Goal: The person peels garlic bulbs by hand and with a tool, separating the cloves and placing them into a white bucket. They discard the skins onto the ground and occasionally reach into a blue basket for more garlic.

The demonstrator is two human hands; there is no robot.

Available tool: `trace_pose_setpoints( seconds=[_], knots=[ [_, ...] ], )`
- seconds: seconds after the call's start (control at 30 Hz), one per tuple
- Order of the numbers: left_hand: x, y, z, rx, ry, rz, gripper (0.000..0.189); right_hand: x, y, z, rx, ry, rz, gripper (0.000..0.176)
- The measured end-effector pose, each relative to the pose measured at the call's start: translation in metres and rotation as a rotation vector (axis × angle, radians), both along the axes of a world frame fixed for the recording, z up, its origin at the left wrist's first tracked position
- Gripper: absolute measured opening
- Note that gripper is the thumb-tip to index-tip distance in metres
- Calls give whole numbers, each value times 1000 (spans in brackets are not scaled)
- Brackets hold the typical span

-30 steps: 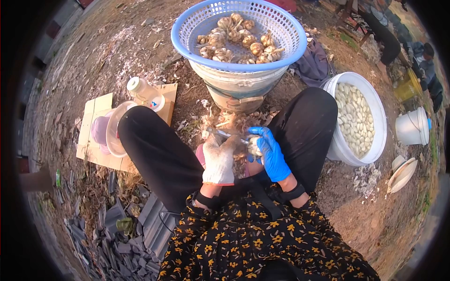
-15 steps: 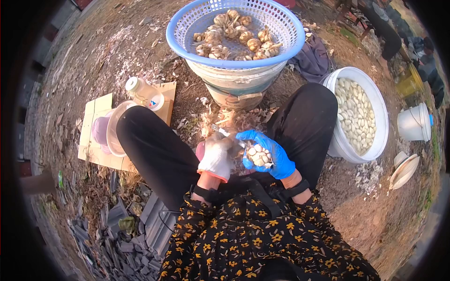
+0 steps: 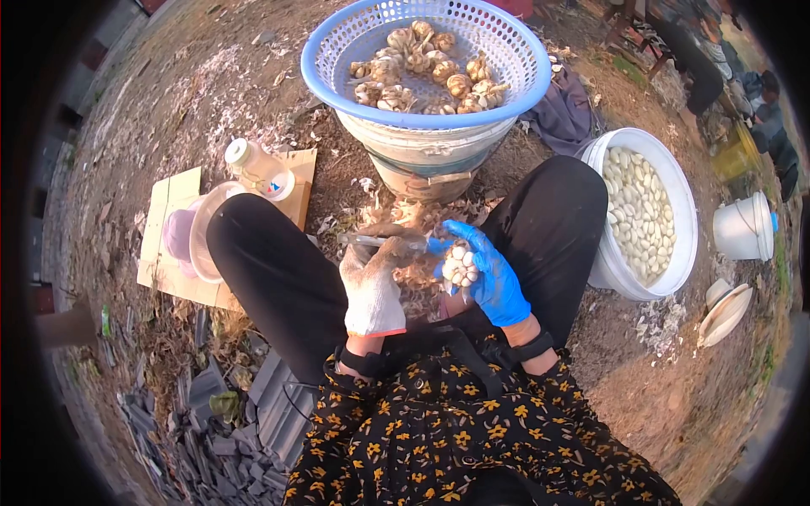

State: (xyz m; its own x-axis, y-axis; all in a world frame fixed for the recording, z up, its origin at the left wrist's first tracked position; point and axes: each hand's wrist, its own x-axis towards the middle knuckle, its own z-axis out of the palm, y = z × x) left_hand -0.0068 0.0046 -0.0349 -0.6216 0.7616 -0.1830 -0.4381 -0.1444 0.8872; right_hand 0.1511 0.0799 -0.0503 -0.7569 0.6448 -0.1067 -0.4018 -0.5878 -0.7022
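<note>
garlic bulb [image 3: 460,267] clasped in right hand [image 3: 499,285], just beside left hand [image 3: 374,285] gripping slim tool [image 3: 361,240]

The white-gloved left hand [image 3: 373,297] grips a tool [image 3: 360,240] beside the garlic bulb [image 3: 460,266] held in the blue-gloved right hand [image 3: 501,288]. A blue basket [image 3: 429,120] holds more bulbs [image 3: 419,59]; cloves [image 3: 639,215] fill a white bucket [image 3: 601,271] beside the right knee [image 3: 561,190].

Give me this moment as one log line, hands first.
left hand: holds slim tool | right hand: holds peeled-looking garlic bulb | blue basket: brownish bulbs | white bucket by right knee: pale cloves
</note>
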Motion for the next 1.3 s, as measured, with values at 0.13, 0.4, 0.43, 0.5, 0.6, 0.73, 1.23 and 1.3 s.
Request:
trace_pose_setpoints(
  seconds=[0.13, 0.4, 0.43, 0.5, 0.6, 0.73, 1.23, 1.3],
  knots=[
    [1, -6, 12, -19, 87, -146, 22, -3, 1, -7, 83, -73, -35, 66],
    [8, -8, 30, -76, 292, -347, 25, 4, -2, 2, 103, -248, -73, 62],
    [8, -8, 30, -75, 318, -354, 25, 4, -3, 1, 101, -249, -71, 61],
    [8, -9, 31, -62, 348, -378, 25, 3, -3, -1, 113, -255, -76, 60],
    [3, -10, 31, -85, 351, -442, 29, 1, -4, -3, 168, -268, -102, 59],
    [-3, -10, 35, -176, 287, -494, 30, 0, -4, -3, 135, -241, -59, 58],
    [19, 2, -10, -216, 3, -78, 10, 2, -11, -11, 280, -337, -124, 48],
    [17, 6, -21, -226, -186, 4, 10, 1, -11, -10, 303, -302, -123, 50]
  ],
)
